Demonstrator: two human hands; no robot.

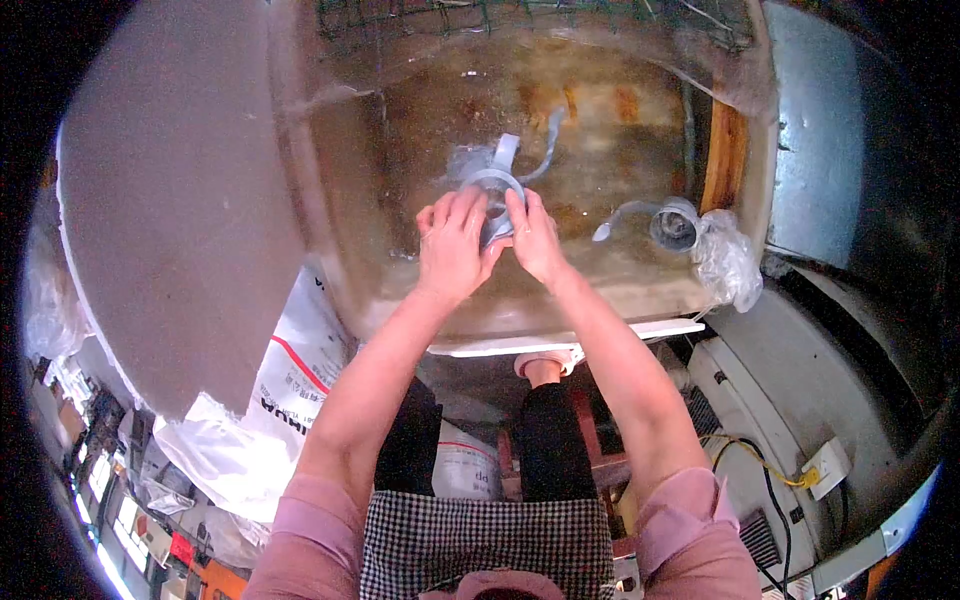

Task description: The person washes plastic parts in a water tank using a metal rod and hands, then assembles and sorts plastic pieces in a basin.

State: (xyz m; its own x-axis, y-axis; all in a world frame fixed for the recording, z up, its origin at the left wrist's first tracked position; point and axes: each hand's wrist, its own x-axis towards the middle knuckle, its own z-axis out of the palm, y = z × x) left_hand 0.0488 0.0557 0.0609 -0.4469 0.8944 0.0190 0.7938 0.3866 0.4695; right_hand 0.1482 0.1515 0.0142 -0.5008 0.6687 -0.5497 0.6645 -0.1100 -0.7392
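Note:
A grey ring-shaped part [493, 178] with a flat tab pointing up is held between both hands over the brown worktop [600, 270]. My left hand [455, 240] has its fingers curled against the part's left side. From the right, my right hand [535, 235] grips the same part, thumb and fingers near its rim. A curved grey strip [549, 150] extends on the worktop just beyond the part. Farther right lies a second round grey part [675, 226] with a thin strip ending in a small pale tip.
Crumpled clear plastic [728, 262] lies beside the second part. A wooden strip [723, 155] runs along the right side. A grey panel [180, 200] stands at left, above white printed sacks [290, 375]. A machine with a yellow cable [765, 458] is at lower right.

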